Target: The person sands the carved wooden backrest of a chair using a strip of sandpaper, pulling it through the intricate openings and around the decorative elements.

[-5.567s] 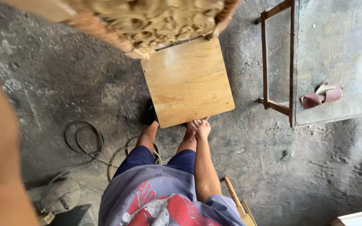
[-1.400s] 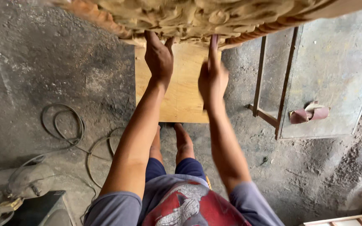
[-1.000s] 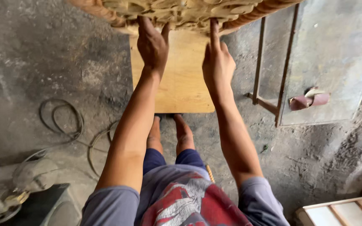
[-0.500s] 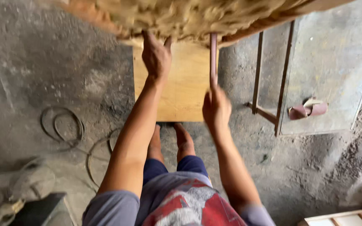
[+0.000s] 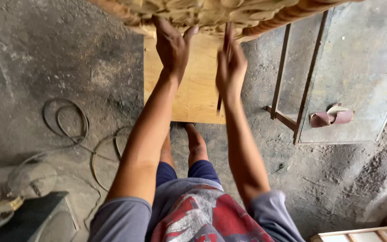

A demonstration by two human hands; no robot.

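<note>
Coiled cable [image 5: 66, 123] on concrete floor [image 5: 32, 58], far left. Left hand [image 5: 172, 45] spread flat, pressing underside of carved wood panel [image 5: 211, 13] at top of view. Plywood board [image 5: 193, 85] lies on floor below panel. Right hand [image 5: 230, 67], blurred, closed around thin stick-like tool [image 5: 224, 62], tip against carving. Metal frame [image 5: 292, 85] stands right; sandpaper roll [image 5: 332, 117] beyond it.

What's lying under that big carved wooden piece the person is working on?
Under the carved wooden piece a flat plywood board lies on the floor, with the person's bare feet at its near edge. The carving covers the board's far end, and the left hand and right hand hide other parts.
</note>
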